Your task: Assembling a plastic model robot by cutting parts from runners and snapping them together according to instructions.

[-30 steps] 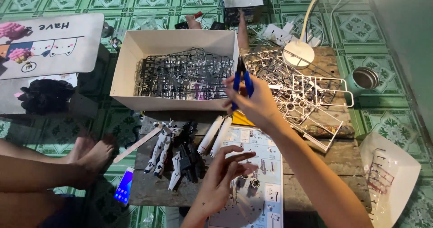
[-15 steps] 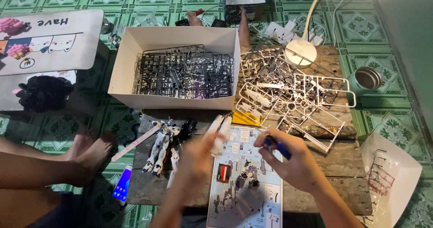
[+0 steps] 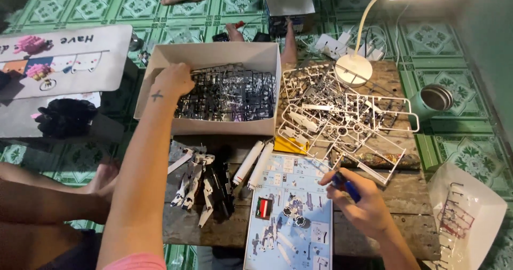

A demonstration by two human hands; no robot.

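Now, by label:

Left hand (image 3: 172,82): reaches far forward into the left end of the box (image 3: 214,124), fingers curled down onto the dark sprues (image 3: 230,94); whether it pinches one I cannot tell, since the fingertips are hidden.

Dark sprues: a loose heap filling the box, long axis running left to right, directly under and to the right of the left hand.

Right hand (image 3: 363,208): low and near the body, closed around blue-handled nippers (image 3: 344,184), tips pointing up and left toward the white sprues (image 3: 347,115).

Nearer hand: the left is on the box; the right is well apart from it.

Manual (image 3: 291,216): lies flat between the arms, just left of the right hand.

Built parts (image 3: 206,187): white and black pieces on the board, below the box, beside the left forearm.

Lamp (image 3: 355,67): white base beyond the white sprues.
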